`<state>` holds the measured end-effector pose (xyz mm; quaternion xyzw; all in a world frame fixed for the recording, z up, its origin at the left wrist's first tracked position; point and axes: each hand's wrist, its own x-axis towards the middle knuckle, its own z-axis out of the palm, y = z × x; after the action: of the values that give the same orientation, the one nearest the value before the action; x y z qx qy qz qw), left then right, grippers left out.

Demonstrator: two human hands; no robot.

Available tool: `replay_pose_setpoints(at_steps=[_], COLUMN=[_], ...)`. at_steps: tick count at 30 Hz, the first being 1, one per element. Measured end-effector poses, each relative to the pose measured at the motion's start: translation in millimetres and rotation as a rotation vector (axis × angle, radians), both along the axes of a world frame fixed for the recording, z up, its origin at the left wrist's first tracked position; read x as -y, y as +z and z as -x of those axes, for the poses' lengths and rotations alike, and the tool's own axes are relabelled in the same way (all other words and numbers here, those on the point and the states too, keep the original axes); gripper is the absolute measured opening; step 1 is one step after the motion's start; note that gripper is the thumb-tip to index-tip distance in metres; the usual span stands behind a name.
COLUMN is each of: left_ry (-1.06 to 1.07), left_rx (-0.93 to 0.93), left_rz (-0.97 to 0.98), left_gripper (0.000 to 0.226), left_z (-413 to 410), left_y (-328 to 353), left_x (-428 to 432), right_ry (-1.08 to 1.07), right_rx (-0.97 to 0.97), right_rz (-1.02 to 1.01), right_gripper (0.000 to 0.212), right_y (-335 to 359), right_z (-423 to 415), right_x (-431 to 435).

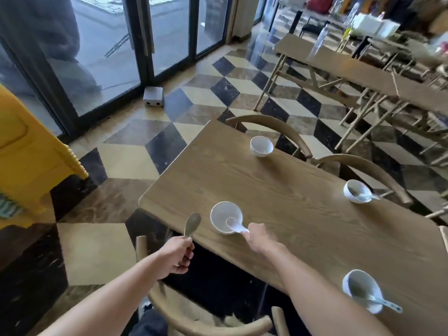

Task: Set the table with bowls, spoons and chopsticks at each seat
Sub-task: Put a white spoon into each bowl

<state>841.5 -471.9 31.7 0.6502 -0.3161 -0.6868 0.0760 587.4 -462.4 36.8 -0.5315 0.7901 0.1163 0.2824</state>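
White bowl [219, 213] on wooden table [278, 190], ceramic spoon [234, 226] inside, handle in right hand [258, 238] pinch; second spoon [192, 224] in left hand [178, 255] grip.

Daylight pours in through the glass doors [106, 44] at eleven o'clock, leaving the floor [218, 76] glossy with pale reflections. The table [266, 190] is evenly lit; the bowls [261, 146] cast soft shadows. Motion blur smears the furniture [339, 66] at two o'clock, and wide-angle distortion bends lines toward the edges.
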Motion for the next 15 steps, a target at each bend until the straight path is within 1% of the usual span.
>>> replay_pose_setpoints(at_steps=[3, 6, 12, 15], left_ry=[-0.1, -0.172, -0.162, -0.2], left_rx=[-0.018, -0.023, -0.063, -0.051], left_rz=[-0.038, -0.06, -0.103, -0.121], left_gripper=[0.029, 0.025, 0.028, 0.023], left_z=[-13, -31, -53, -53], left_y=[-8, -18, -33, -40], left_x=[27, 61, 109, 114], right_ry=[-0.107, -0.206, -0.33, -0.389], right_rx=[0.047, 0.046, 0.086, 0.118], right_rz=[-0.057, -0.113, -0.168, -0.141], right_gripper=[0.032, 0.032, 0.013, 0.019], right_y=[-4, -4, -3, -5], right_z=[-12, -23, -37, -38], right_x=[13, 30, 58, 62])
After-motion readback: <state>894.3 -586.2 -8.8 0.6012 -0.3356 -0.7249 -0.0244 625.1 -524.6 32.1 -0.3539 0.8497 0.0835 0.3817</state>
